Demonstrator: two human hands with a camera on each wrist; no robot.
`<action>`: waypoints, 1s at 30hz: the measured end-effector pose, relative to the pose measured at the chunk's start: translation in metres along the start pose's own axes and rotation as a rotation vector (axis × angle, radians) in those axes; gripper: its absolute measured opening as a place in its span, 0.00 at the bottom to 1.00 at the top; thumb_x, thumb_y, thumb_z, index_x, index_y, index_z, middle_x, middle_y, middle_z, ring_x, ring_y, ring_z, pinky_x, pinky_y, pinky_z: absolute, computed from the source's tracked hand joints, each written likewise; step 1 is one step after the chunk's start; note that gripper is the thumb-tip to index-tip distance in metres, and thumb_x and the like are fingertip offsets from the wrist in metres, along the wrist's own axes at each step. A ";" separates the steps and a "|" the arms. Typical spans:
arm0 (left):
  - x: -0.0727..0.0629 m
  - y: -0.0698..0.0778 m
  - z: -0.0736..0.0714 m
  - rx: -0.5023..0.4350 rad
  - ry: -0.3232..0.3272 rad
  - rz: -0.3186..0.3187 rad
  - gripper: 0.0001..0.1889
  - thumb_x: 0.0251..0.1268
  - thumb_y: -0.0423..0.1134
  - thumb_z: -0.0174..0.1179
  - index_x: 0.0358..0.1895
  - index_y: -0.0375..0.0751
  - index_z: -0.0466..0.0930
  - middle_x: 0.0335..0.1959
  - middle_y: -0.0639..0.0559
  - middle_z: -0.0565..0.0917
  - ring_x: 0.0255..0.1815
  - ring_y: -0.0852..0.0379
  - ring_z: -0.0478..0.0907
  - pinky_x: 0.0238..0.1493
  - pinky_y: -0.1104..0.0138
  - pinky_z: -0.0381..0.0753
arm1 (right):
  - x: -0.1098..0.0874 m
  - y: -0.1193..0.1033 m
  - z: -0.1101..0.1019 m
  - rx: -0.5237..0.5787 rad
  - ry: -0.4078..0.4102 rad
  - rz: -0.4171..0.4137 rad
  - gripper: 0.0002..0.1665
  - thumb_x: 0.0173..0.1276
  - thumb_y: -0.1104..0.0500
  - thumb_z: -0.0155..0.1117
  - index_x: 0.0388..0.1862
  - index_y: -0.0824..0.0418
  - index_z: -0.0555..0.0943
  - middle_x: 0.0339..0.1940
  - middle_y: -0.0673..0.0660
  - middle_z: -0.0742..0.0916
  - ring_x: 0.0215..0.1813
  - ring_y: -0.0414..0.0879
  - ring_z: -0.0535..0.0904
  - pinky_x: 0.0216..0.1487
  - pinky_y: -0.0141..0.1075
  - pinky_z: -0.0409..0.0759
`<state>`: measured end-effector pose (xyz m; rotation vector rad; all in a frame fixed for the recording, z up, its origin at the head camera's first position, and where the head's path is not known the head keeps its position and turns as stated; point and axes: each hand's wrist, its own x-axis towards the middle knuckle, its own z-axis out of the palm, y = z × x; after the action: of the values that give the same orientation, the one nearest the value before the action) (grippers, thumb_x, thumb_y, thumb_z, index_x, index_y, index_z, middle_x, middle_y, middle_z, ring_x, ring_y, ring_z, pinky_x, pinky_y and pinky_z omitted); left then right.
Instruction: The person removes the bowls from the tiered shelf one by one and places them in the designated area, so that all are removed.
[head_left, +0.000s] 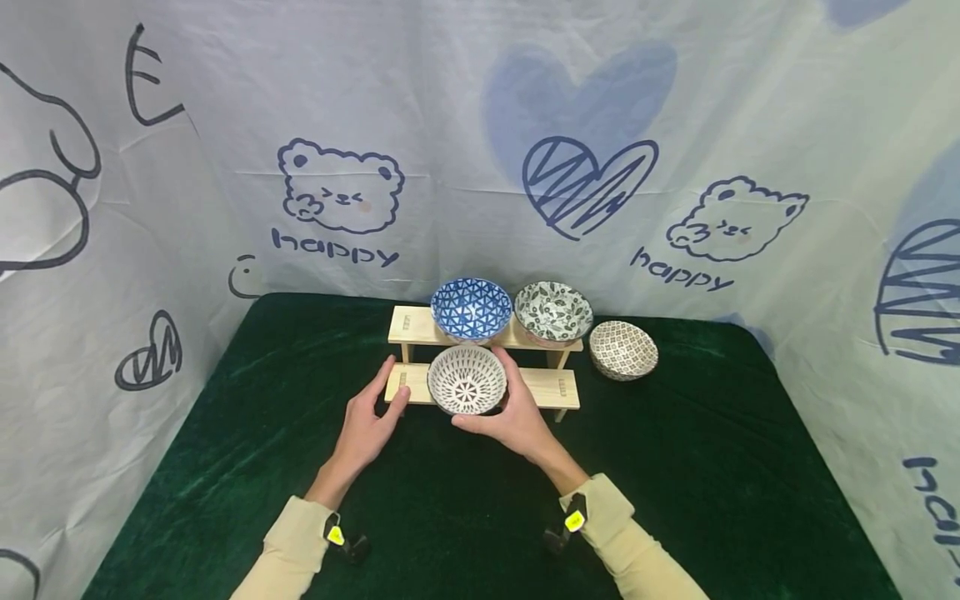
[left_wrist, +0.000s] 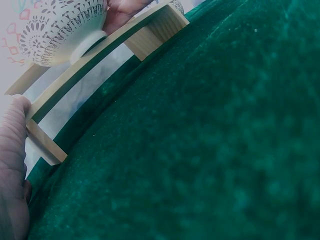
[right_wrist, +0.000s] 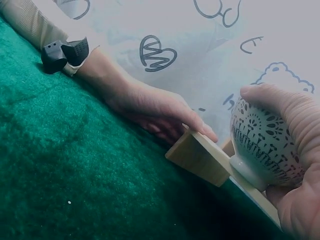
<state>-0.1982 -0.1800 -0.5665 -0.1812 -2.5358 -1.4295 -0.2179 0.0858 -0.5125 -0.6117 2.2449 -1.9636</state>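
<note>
A small white bowl with a dark petal-like pattern (head_left: 467, 381) sits on the lower tier of a two-step wooden stand (head_left: 543, 387). My right hand (head_left: 519, 417) holds this bowl from the right, thumb at the near rim and fingers round the far side. In the right wrist view the foot of the bowl (right_wrist: 267, 145) is right at the board. At the left end of the lower board, my left hand (head_left: 366, 427) grips the stand, its thumb on top of the end. Part of the left hand's fingers is hidden behind the board.
On the upper tier stand a blue-patterned bowl (head_left: 471, 308) and a bowl with dark leaves (head_left: 553, 311). A brown-patterned bowl (head_left: 624, 350) rests on the green cloth (head_left: 465, 508) right of the stand. Behind hangs a white printed curtain (head_left: 450, 125).
</note>
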 end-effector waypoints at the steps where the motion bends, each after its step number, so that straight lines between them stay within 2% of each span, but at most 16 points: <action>1: 0.000 0.000 0.000 0.000 -0.001 -0.001 0.37 0.81 0.54 0.56 0.83 0.43 0.58 0.83 0.49 0.61 0.82 0.46 0.60 0.79 0.45 0.61 | 0.000 0.000 0.000 0.004 0.004 0.004 0.69 0.52 0.61 0.86 0.86 0.50 0.53 0.79 0.56 0.69 0.77 0.53 0.68 0.79 0.53 0.64; 12: -0.001 0.003 0.000 0.003 0.000 0.001 0.37 0.80 0.54 0.57 0.83 0.42 0.58 0.83 0.48 0.61 0.82 0.44 0.61 0.78 0.43 0.62 | -0.003 -0.003 0.001 -0.028 0.073 0.030 0.68 0.49 0.59 0.89 0.84 0.53 0.57 0.77 0.56 0.71 0.75 0.52 0.71 0.77 0.48 0.68; 16: 0.000 0.002 0.000 -0.002 0.001 0.002 0.37 0.81 0.53 0.57 0.83 0.42 0.58 0.83 0.47 0.61 0.82 0.44 0.61 0.78 0.43 0.61 | -0.007 -0.005 -0.001 -0.005 0.090 0.038 0.68 0.49 0.61 0.88 0.84 0.54 0.57 0.77 0.57 0.71 0.75 0.53 0.71 0.78 0.48 0.68; 30: 0.000 0.001 -0.001 -0.003 -0.001 0.016 0.37 0.81 0.52 0.57 0.83 0.40 0.58 0.83 0.44 0.61 0.82 0.43 0.59 0.79 0.42 0.60 | -0.025 -0.006 -0.022 0.002 0.155 0.061 0.67 0.51 0.63 0.87 0.84 0.57 0.56 0.79 0.59 0.68 0.78 0.56 0.67 0.79 0.47 0.65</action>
<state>-0.1975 -0.1800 -0.5650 -0.2026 -2.5271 -1.4283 -0.2013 0.1141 -0.5081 -0.3980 2.3179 -2.0491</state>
